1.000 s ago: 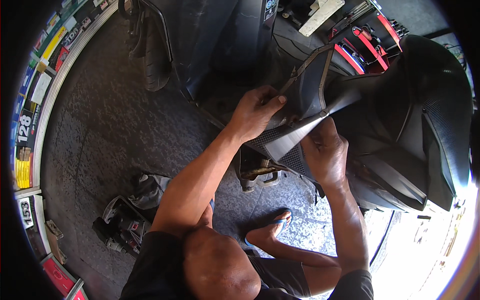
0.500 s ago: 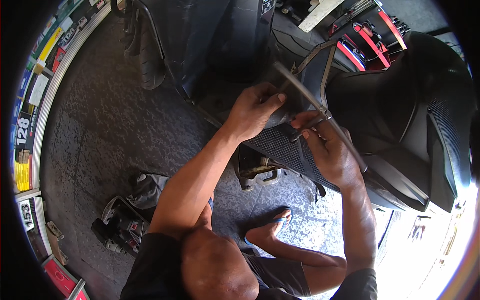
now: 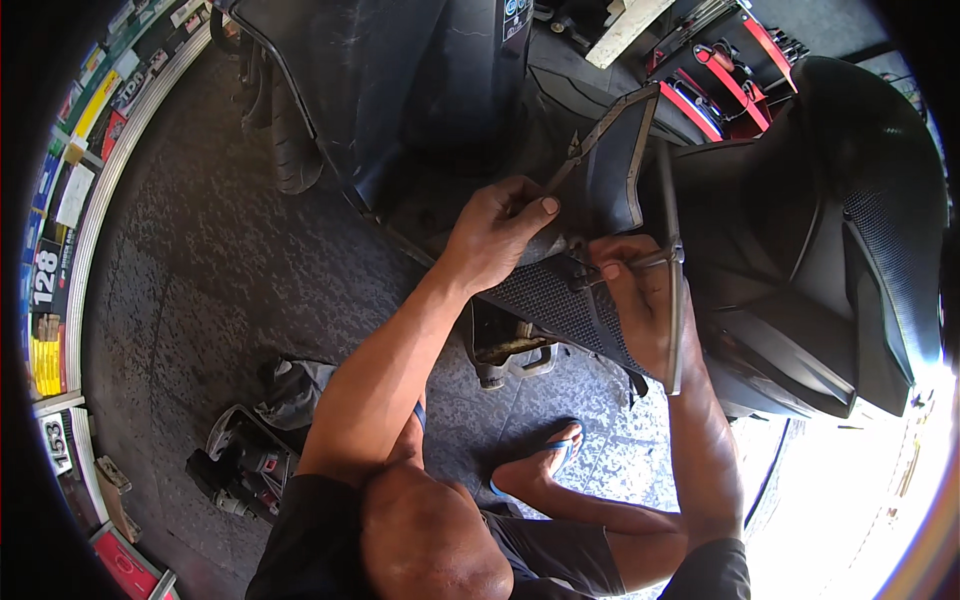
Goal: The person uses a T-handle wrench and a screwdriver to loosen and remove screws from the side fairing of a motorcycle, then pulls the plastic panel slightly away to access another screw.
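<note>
A dark scooter (image 3: 420, 90) stands before me with its textured footboard (image 3: 560, 300) exposed. At the footboard's far edge, my left hand (image 3: 495, 235) is closed on the edge of a dark plastic panel (image 3: 615, 165) with a tan-coloured border. To the right, my right hand (image 3: 640, 310) is closed around the shaft of a T-handle wrench (image 3: 672, 330). The wrench's long crossbar runs near and far beside my wrist. Its socket end points left, low over the footboard beneath the panel. What the socket meets there is hard to make out.
The black seat and side covers (image 3: 800, 250) fill the right. Beyond lies a red-and-black tool case (image 3: 720, 80). Below the footboard is a clear-handled container (image 3: 510, 360). A dark machine (image 3: 245, 470) lies on the floor at left, near shelves of boxes (image 3: 45, 280).
The T-handle has turned: its crossbar has swung from a slant to nearly straight near-to-far. My left hand keeps its hold on the panel, and the view has shifted slightly.
</note>
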A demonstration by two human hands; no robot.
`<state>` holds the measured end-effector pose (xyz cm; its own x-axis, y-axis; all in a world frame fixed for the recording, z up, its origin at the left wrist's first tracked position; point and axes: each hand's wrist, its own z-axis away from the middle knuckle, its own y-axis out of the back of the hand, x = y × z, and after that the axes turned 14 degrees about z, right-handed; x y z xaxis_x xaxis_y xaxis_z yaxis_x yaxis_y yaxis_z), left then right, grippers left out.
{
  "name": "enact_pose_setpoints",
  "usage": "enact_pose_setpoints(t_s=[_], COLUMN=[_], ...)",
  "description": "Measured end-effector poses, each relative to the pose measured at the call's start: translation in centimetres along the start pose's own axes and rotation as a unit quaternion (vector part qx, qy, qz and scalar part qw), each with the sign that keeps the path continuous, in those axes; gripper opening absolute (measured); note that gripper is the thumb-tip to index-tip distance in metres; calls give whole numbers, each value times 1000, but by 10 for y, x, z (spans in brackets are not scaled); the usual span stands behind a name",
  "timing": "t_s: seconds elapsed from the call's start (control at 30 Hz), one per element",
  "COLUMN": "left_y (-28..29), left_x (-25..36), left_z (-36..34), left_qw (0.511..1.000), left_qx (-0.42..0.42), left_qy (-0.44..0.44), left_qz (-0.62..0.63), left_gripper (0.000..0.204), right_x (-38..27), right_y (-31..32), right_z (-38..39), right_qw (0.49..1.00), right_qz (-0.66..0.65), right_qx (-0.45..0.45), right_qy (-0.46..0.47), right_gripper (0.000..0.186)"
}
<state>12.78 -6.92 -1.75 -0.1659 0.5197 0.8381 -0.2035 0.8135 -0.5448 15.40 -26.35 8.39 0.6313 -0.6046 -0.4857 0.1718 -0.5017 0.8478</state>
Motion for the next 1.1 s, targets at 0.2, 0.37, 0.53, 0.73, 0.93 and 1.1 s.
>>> enact_pose_setpoints(t_s=[0.2, 0.37, 0.53, 0.73, 0.93, 1.1], left_y=[0, 0, 2, 2, -3, 0], left_x=[2, -1, 0, 2, 10, 4], left_z=[3, 0, 0, 2, 4, 2], left_qw=[1000, 1000, 1000, 999, 999, 1000], left_qx=[3, 3, -11, -20, -4, -12], left_qy=[0, -5, -6, 14, 5, -10], left_qz=[-11, -29, -15, 24, -52, -22], left_gripper=[25, 27, 28, 26, 26, 26], right_x=[0, 3, -4, -11, -4, -8], right_y=[3, -5, 2, 9, 6, 2], right_z=[-2, -1, -5, -6, -5, -2], right_qw=[998, 1000, 999, 994, 997, 995], right_qz=[-32, 23, 48, -97, 28, -11], right_qx=[-52, 2, -7, -43, -62, -64], right_qy=[35, 8, 9, -4, -34, -80], right_gripper=[18, 12, 15, 15, 11, 18])
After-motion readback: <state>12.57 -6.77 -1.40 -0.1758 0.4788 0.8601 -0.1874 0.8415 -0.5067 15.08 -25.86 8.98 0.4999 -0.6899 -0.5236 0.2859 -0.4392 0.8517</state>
